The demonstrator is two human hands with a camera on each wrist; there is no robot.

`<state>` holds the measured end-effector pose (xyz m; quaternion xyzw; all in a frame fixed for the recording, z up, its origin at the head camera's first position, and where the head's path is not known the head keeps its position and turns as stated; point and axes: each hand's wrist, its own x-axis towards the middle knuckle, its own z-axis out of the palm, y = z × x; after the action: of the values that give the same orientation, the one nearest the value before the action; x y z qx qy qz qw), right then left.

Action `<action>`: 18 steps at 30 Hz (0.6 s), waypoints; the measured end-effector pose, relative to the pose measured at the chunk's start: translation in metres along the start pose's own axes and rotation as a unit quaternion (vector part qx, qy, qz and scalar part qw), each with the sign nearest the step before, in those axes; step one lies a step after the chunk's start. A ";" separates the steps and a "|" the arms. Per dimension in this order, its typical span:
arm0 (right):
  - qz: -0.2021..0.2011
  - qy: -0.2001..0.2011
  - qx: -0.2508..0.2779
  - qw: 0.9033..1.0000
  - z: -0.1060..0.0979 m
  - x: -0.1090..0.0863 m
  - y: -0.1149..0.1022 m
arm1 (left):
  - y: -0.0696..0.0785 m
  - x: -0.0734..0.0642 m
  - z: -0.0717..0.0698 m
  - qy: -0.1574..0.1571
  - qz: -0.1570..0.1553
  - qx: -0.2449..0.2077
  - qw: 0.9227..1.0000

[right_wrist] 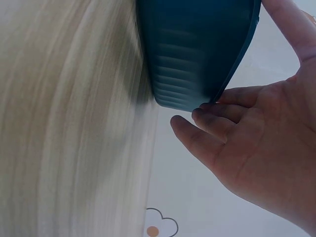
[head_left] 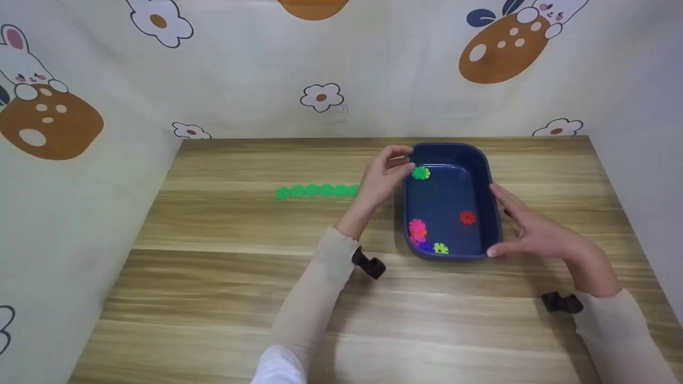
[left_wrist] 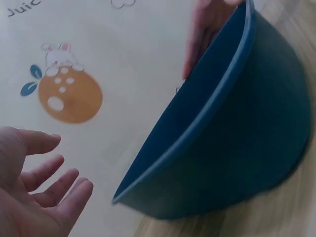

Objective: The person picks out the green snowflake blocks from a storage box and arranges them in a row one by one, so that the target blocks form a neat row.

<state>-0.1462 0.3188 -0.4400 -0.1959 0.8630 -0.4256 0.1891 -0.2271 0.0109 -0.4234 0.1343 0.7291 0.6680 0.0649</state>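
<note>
A deep navy-blue plastic bin [head_left: 445, 197] with rounded corners stands on the wooden table. Inside it lie several small flower-shaped discs: a green one [head_left: 421, 173] by the far left wall, pink ones [head_left: 417, 228] at the near left, a lime one [head_left: 441, 248] at the near wall and a red one [head_left: 468, 217] toward the right. My left hand [head_left: 381, 176] is beside the bin's far left rim, its fingers loosely bent and holding nothing in the left wrist view. My right hand [head_left: 539, 229] touches the bin's right side with extended fingers, thumb at the near right corner.
A row of green flower discs [head_left: 315, 190] lies on the table left of the bin, its right end hidden behind my left hand. A patterned cloth wall [head_left: 373, 64] rises behind the table's back edge. Black wrist mounts [head_left: 369, 264] stick out from both sleeves.
</note>
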 end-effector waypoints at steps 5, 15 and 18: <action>-0.001 -0.001 -0.004 1.000 -0.001 0.000 -0.002 | 0.000 0.003 0.027 -0.045 -0.037 0.019 0.998; -0.026 0.005 -0.007 1.000 -0.001 0.000 0.000 | -0.006 0.018 0.060 -0.023 -0.144 0.084 0.986; -0.036 0.005 0.000 0.999 -0.001 -0.001 0.002 | -0.009 0.024 0.066 -0.014 -0.167 0.098 0.981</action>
<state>-0.1460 0.3211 -0.4410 -0.2246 0.8562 -0.4333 0.1695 -0.2328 0.0797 -0.4367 0.0257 0.8020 0.5712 0.1729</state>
